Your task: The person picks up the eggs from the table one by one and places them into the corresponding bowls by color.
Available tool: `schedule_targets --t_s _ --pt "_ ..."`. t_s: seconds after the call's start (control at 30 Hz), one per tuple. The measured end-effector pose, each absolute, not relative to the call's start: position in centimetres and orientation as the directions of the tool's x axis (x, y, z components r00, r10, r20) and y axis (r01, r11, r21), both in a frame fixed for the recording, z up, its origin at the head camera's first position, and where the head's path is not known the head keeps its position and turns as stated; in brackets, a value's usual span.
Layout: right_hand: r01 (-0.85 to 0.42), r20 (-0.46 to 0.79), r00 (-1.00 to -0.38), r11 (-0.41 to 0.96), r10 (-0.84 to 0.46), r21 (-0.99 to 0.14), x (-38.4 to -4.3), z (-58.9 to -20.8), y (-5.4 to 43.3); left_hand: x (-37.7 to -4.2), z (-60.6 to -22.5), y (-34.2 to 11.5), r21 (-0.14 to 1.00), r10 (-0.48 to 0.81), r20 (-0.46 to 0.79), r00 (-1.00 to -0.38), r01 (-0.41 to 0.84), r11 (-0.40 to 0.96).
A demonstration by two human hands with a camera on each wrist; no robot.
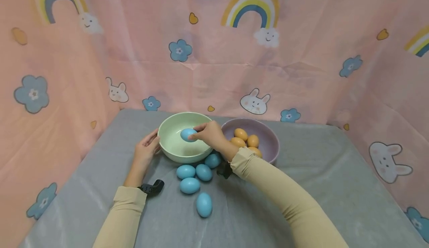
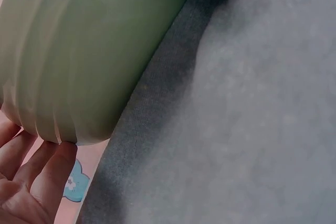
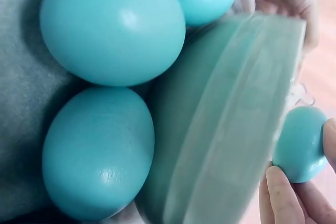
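Over the light green bowl [image 1: 171,152], my right hand [image 1: 212,134] pinches a blue egg [image 1: 187,134] between thumb and fingers. The same held egg [image 3: 301,144] shows beyond the bowl's rim in the right wrist view. My left hand [image 1: 146,149] touches the bowl's left outer side with its fingertips; the left wrist view shows its fingers [image 2: 55,174] extended against the bowl wall [image 2: 89,66]. Several other blue eggs [image 1: 190,185] lie on the grey cloth in front of the bowl, one nearer to me [image 1: 204,204]. No egg is visible on the part of the bowl's floor that shows.
A purple bowl [image 1: 272,143] stands right of the green one, partly behind my right forearm, with several orange-brown eggs [image 1: 253,141] inside. Grey cloth [image 1: 321,173] covers the table. A pink patterned curtain [image 1: 214,80] hangs along the back and sides.
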State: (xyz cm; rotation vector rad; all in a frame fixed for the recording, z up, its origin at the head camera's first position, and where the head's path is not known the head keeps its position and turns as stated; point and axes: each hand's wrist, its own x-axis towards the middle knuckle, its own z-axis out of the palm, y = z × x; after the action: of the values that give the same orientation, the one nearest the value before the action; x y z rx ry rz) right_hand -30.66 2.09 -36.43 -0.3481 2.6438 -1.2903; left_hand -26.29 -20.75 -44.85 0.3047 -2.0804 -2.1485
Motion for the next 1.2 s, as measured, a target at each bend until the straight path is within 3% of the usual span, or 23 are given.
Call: schedule_targets --t_s 0.37,1.2 --pt "-0.177 -0.042 -0.955 0.675 -0.295 -0.716 -32.0 -37.4 0.2 -26.6 -44.9 -20.7 0.998 -0.234 -0.049 -0.971 -0.040 -0.043" --pt "-0.165 -0.079 -0.950 0.696 -0.304 -0.699 -32.4 -40.1 -0.9 -26.4 -44.9 -20.8 0.999 -0.230 -0.043 -0.972 -0.035 -0.039"
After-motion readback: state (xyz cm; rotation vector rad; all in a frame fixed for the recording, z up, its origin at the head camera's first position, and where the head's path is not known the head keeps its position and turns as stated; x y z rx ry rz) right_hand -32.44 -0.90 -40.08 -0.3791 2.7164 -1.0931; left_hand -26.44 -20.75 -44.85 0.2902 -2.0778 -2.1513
